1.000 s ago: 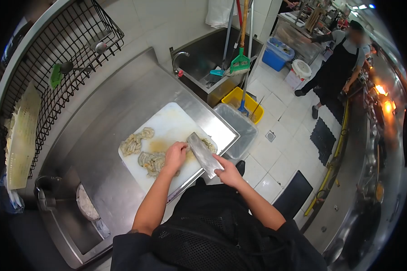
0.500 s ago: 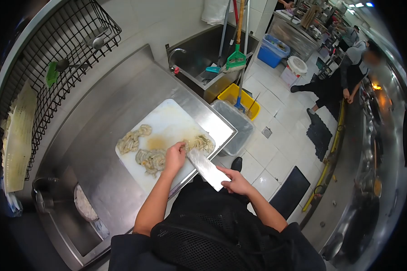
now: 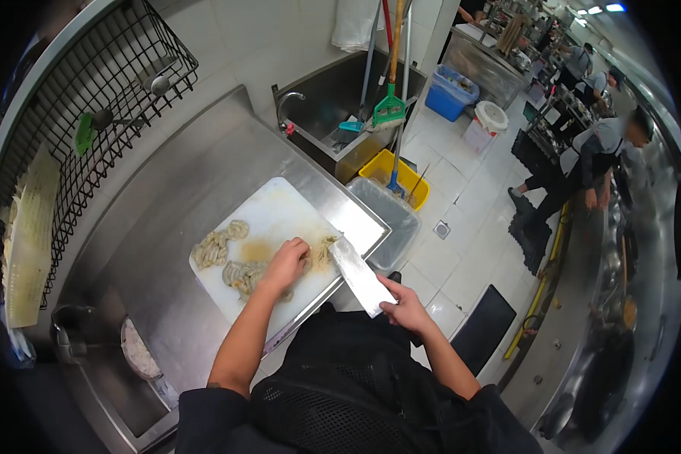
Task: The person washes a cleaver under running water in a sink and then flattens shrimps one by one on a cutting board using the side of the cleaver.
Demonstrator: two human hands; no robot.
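Observation:
A white cutting board (image 3: 268, 204) lies on the steel counter, with piles of greyish shrimp (image 3: 213, 248) on its left and more shrimp (image 3: 242, 278) at its lower middle. My left hand (image 3: 287, 263) is over the board beside the lower pile, its fingers curled; whatever is between them is too small to make out. My right hand (image 3: 405, 305) holds a wide cleaver (image 3: 359, 278) near the board's right edge, the blade pointing up and left. Dark scraps (image 3: 325, 253) lie on the board by the blade's tip.
A steel sink (image 3: 318, 106) with mops stands beyond the counter. Beside it are a yellow bucket (image 3: 416, 184) and a clear bin (image 3: 390, 219). A wire rack (image 3: 113, 83) hangs at left. A co-worker (image 3: 594, 163) leans over the cooking line at right.
The cleaver and my right hand have moved slightly right and down, off the board's scraps. My left hand stays over the board. The co-worker has shifted and bent forward; the flames are out of sight.

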